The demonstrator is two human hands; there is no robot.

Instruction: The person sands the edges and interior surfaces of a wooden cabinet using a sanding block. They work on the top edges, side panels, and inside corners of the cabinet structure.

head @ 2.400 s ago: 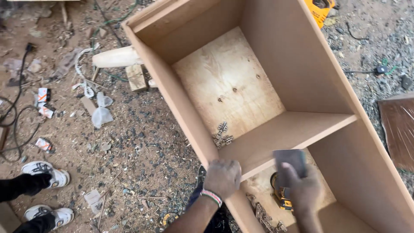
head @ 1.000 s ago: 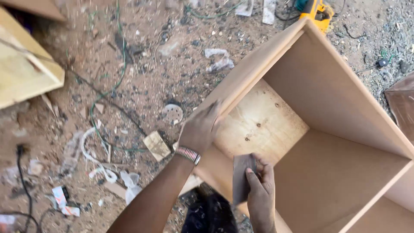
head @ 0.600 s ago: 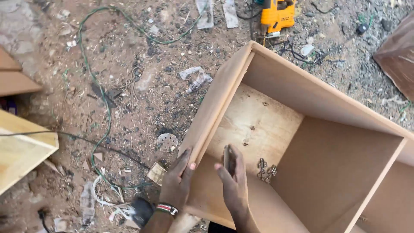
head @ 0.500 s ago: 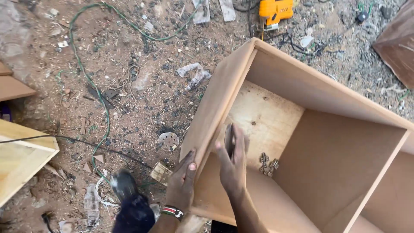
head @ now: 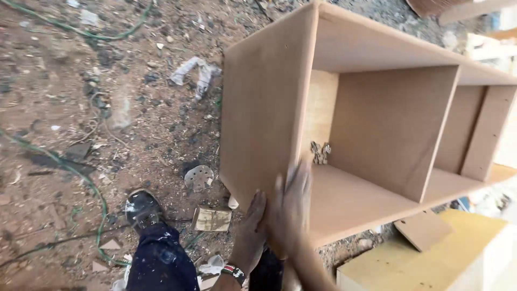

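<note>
Head view: a shoe [head: 141,207] stands on dirt among green cable [head: 81,172] and scraps. Left hand [head: 249,234] lies flat, fingers together, on the cabinet [head: 264,113] end panel. Right hand [head: 291,207] is blurred at the front edge; I cannot tell its grip. Cabinet lies on its side, long axis running right, openings facing the camera.

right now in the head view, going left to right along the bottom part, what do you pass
Green cable → dark shoe → round perforated disc → small cardboard scrap → left hand on the cabinet's end panel → blurred right hand → loose brown board piece → yellow board
</note>
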